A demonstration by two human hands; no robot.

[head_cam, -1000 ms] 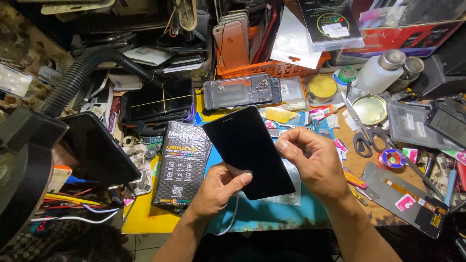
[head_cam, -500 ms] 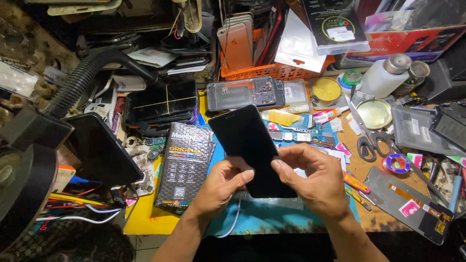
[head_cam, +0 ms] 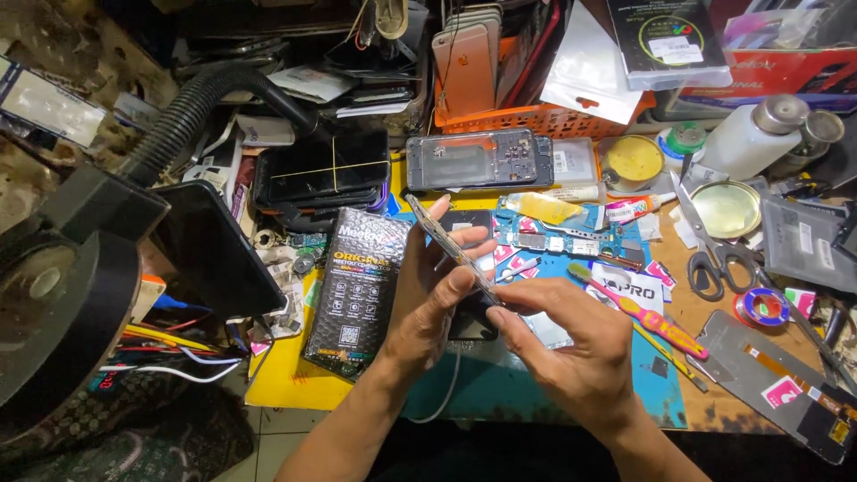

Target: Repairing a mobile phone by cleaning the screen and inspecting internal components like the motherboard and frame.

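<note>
Both hands meet over the blue mat (head_cam: 536, 375) at the front of the cluttered bench. Left hand (head_cam: 433, 295) wraps around a thin phone screen panel (head_cam: 451, 250) from beneath, its fingers curled up along the panel's far side and the thumb at the near edge. Right hand (head_cam: 571, 335) pinches the panel's lower end between thumb and forefinger. Turned edge-on to the camera, the panel runs as a slim slanted strip from upper left down to lower right, raised above the mat and bridging the two hands.

Just left of the mat, beside the left wrist, lies a dark printed retail box (head_cam: 357, 290) on the yellow surface. Toward the mat's far edge rest a green circuit board (head_cam: 562, 239) and a bare phone frame (head_cam: 482, 161). On the mat's right side, near the right hand, lies a pink and yellow toothbrush (head_cam: 638, 312); past it, scissors (head_cam: 714, 254) and a small roll of tape (head_cam: 763, 308) sit on the wooden top. Well left of the mat stands a black magnifier lamp (head_cam: 71, 295) with a ribbed hose.
</note>
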